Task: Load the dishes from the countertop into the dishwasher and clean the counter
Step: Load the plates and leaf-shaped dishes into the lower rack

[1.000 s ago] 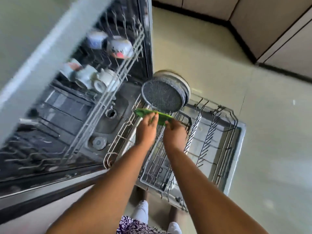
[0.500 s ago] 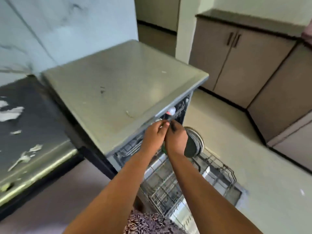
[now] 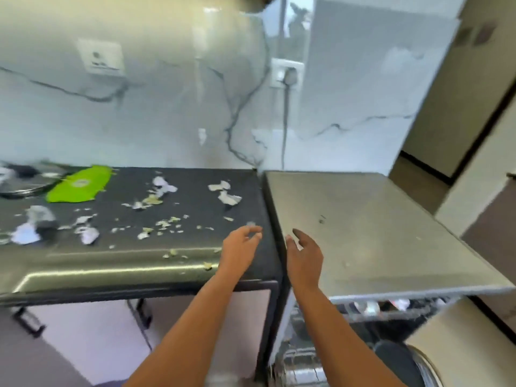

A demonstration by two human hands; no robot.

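Observation:
The black countertop is strewn with torn paper and food scraps. A bright green piece lies at its back left. My left hand hovers over the counter's right end, fingers apart and empty. My right hand is beside it over the edge of the grey dishwasher top, also open and empty. Below, the dishwasher stands open: cups show in the upper rack, and dark plates stand in the lower rack.
A dark pan or lid sits at the counter's far left. The marble wall carries two sockets, one with a cable plugged in. Beige cabinets stand to the right. A drawer handle shows under the counter.
My view has lifted from the lower rack to the countertop. Both hands let go of the green item they held at the rack and have risen, empty, to counter height.

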